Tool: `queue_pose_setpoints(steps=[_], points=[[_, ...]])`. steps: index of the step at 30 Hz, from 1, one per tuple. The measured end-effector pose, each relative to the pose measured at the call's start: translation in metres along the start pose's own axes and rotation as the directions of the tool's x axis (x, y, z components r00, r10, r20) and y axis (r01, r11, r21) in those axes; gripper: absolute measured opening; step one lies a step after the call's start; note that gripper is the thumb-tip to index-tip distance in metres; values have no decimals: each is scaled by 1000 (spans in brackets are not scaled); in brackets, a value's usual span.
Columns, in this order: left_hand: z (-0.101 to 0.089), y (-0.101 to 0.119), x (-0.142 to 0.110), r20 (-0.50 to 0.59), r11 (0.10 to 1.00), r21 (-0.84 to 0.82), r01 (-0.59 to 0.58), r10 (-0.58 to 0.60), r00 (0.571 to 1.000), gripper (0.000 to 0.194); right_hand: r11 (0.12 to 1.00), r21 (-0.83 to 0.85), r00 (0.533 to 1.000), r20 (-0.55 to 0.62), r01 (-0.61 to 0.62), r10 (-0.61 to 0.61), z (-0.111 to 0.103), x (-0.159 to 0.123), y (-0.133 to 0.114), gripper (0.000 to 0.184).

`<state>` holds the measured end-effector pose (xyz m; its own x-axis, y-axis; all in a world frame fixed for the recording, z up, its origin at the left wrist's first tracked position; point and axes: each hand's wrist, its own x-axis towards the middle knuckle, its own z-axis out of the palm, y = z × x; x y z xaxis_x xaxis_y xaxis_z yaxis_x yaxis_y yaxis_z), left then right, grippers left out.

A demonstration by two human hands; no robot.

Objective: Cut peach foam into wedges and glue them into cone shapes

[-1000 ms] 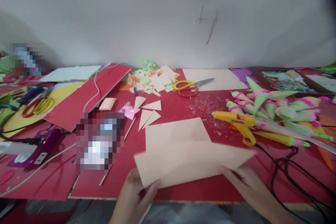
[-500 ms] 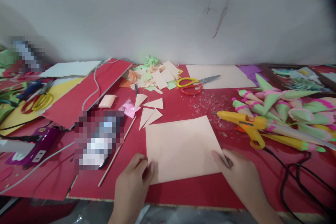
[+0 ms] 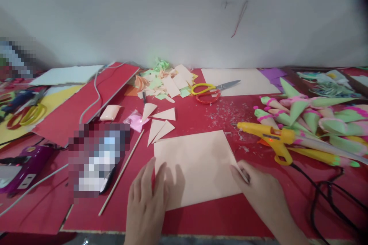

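A peach sheet of paper (image 3: 198, 160) lies in front of me on the red tabletop, tilted slightly. My right hand (image 3: 261, 191) pinches its right edge, thumb above and fingers curled at the side. At the left edge, my left hand (image 3: 147, 195) has its fingers stretched out and a little apart, the tips at the paper's border. Several small peach paper wedges (image 3: 164, 129) lie just beyond the sheet. A thin wooden stick (image 3: 120, 172) rests left of my left hand.
A yellow glue gun (image 3: 267, 133) with a black cord lies to the right, before a pile of green and pink paper cones (image 3: 310, 113). Scissors (image 3: 208, 91) and paper scraps (image 3: 169, 82) are further back. Left are a blurred-out object (image 3: 100, 160) and a purple power strip (image 3: 31, 168).
My left hand has uncurled from a bent-finger pose and its fingers now reach forward along the sheet's left edge. My right hand keeps its pinch. The view has shifted slightly.
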<state>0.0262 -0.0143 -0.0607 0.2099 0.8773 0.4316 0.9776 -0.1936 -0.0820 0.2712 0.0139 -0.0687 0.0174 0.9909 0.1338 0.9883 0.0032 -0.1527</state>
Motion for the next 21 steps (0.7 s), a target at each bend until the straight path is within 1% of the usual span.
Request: queue_pose_setpoints(steps=[2,3,6,9,12,15,21], points=[[1,7,5,7,991,-50,-127,128,992,33,1000,-1,1000,-2,-13,13,0,0,-1,36],[1,12,7,23,981,-85,-173,176,984,33,1000,-1,1000,5,-19,19,0,0,-1,35],[4,25,14,68,951,-170,-260,275,959,34,999,-3,999,32,-33,33,-2,1,-3,33],[7,32,16,136,926,-202,-320,350,927,39,998,-9,996,65,-59,59,-4,1,-6,30],[7,33,17,184,916,-223,-333,375,909,42,996,-30,990,109,-89,92,-6,1,-8,25],[5,32,18,203,914,-243,-325,375,904,43,993,-41,981,152,-113,118,-6,2,-8,21],[4,33,20,209,916,-248,-315,368,906,43,989,-28,965,215,-148,150,-10,5,-10,19]])
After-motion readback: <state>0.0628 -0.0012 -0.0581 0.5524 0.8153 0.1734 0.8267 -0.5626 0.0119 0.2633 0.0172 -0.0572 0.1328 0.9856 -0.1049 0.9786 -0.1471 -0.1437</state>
